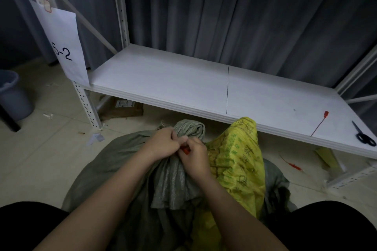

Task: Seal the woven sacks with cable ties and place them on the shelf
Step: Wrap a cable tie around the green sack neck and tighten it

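1. The grey-green woven sack [142, 179] stands on the floor between the person's knees, its mouth gathered into a bunched neck [190, 128] so that a tie can circle it; the left hand [163, 141] has its grip curled tight round that neck, seemingly to keep the gather from spreading.
2. The right hand [196, 154] pinches a small red piece, likely the head of a cable tie [185, 150], against the neck just beside the left hand; whether the tie is already threaded I cannot tell, for the fingers hide it.
3. A yellow printed sack [237, 161] leans against the right of the grey one, its top unsealed as far as I can see; probably next in line.
4. The white shelf [163, 79] lies low and far of the sacks; near its right end rest a spare red cable tie [319, 123] and black scissors [364, 135], within reach of the right hand.
5. The floor [51, 128] is pale tile strewn with scraps; another red tie [291, 164] lies under the shelf; a grey bucket [12, 96] stands far left; a paper label [65, 47] marked 5-2 hangs on the upright; grey curtains [224, 10] close the back.
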{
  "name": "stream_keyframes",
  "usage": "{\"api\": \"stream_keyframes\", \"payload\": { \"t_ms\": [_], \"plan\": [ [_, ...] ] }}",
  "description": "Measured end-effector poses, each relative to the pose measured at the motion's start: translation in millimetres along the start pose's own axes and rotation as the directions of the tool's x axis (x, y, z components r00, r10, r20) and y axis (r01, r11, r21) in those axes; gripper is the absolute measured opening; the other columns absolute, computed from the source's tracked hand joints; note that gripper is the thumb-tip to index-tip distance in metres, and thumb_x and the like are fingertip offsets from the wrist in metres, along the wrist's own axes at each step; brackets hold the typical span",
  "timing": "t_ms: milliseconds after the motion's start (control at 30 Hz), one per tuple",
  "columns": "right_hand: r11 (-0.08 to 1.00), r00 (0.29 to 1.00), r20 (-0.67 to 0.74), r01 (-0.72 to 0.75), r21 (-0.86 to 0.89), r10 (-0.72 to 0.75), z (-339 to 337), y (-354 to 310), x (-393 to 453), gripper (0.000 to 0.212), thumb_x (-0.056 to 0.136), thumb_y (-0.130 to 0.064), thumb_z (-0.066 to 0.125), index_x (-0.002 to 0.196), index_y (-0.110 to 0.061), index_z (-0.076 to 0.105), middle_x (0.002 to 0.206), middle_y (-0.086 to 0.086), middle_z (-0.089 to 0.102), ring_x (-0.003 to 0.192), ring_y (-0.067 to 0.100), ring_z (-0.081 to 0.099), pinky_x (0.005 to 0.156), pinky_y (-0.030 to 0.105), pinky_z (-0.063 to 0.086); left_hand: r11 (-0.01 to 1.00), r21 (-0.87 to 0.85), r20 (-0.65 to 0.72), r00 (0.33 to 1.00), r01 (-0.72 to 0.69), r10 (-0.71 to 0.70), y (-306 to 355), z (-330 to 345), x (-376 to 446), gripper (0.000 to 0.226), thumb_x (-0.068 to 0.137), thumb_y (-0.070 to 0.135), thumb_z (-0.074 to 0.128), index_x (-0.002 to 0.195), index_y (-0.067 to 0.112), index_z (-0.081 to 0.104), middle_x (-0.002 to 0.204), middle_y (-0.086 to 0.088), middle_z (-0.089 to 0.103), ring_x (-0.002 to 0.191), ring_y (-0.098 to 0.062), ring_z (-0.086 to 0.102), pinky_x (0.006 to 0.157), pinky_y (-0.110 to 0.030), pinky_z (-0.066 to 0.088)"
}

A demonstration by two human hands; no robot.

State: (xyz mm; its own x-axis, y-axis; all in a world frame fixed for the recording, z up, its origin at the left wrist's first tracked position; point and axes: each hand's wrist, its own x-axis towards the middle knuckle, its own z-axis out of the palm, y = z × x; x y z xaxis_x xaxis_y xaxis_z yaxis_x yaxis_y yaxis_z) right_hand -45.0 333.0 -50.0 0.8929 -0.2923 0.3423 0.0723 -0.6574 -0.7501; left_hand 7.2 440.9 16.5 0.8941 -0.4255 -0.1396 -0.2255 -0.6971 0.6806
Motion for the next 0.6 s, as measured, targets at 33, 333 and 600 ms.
{"api": "stream_keyframes", "payload": {
  "t_ms": [33, 333, 600],
  "plan": [
    [1.0, 1.0, 0.01, 0.012, 0.001, -0.012, 0, 1, -1, 0.004, 0.076, -0.001, 0.068, 0.078, -0.005, 0.068, 0.077, -0.003, 0.051, 0.073, -0.004, 0.041, 0.067, 0.003, 0.031, 0.999, 0.035, 0.037, 0.999, 0.003, -0.005, 0, 0, 2, 0.025, 0.087, 0.035, 0.061, 0.077, 0.017, 0.048, 0.075, 0.002, 0.055, 0.075, -0.017, 0.052, 0.062, -0.029, 0.034],
    [0.998, 0.998, 0.026, -0.061, 0.023, 0.061, 3, -3, -14, 0.012, 0.074, -0.003, 0.07, 0.081, -0.012, 0.067, 0.085, -0.005, 0.055, 0.079, 0.009, 0.054, 0.074, 0.022, 0.046, 0.739, 0.653, 0.255, 0.967, -0.168, -0.005, 9, -1, 6, 0.027, 0.093, 0.029, 0.046, 0.112, 0.017, 0.062, 0.121, -0.009, 0.062, 0.114, -0.026, 0.058, 0.086, -0.032, 0.044],
    [0.998, 0.998, 0.0, -0.065, 0.014, 0.065, 3, -7, -17, 0.019, 0.073, 0.002, 0.067, 0.09, -0.005, 0.069, 0.089, 0.006, 0.061, 0.081, 0.015, 0.057, 0.075, 0.021, 0.045, 0.657, 0.721, 0.34, 0.939, -0.22, -0.058, 11, 6, 9, 0.033, 0.094, 0.019, 0.043, 0.123, 0.007, 0.054, 0.131, -0.015, 0.056, 0.12, -0.028, 0.054, 0.094, -0.035, 0.044]
  ]
}}
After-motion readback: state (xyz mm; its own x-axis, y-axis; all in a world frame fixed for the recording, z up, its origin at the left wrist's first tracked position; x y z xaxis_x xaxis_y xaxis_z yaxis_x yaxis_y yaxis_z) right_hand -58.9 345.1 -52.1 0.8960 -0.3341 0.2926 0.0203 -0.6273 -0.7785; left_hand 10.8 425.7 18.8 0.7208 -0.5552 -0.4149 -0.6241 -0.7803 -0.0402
